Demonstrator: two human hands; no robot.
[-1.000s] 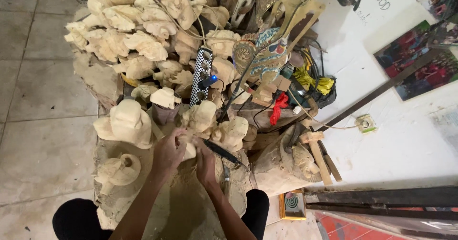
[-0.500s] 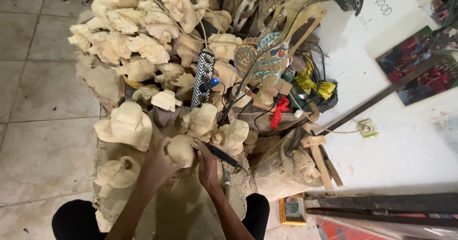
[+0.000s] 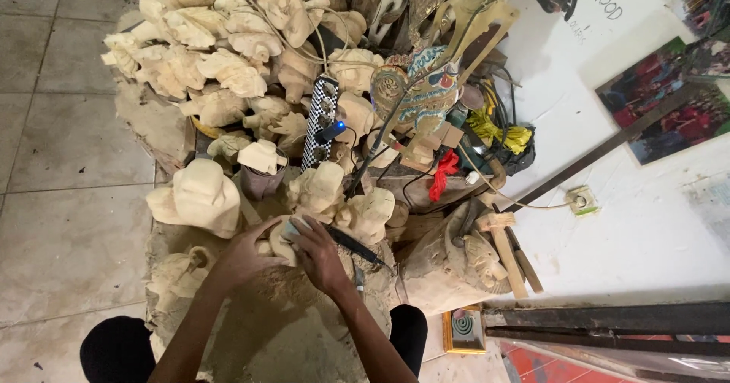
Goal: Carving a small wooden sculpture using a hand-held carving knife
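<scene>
Got my left hand (image 3: 242, 257) wrapped round a small wood carving (image 3: 280, 238) and my right hand (image 3: 319, 252) pressing a grey sanding pad (image 3: 293, 229) on top of it, with a black rotary tool (image 3: 351, 244) just right of the carving and a power strip (image 3: 320, 120) further back.

Pale grey floor tiles (image 3: 68, 147) with dark grout lines cover the left side. A white wall (image 3: 646, 223) fills the right, bearing a socket (image 3: 582, 199) with a plugged-in cord and framed pictures (image 3: 669, 109). Dark wooden planks (image 3: 608, 318) lie along its base, in soft, even daylight.
</scene>
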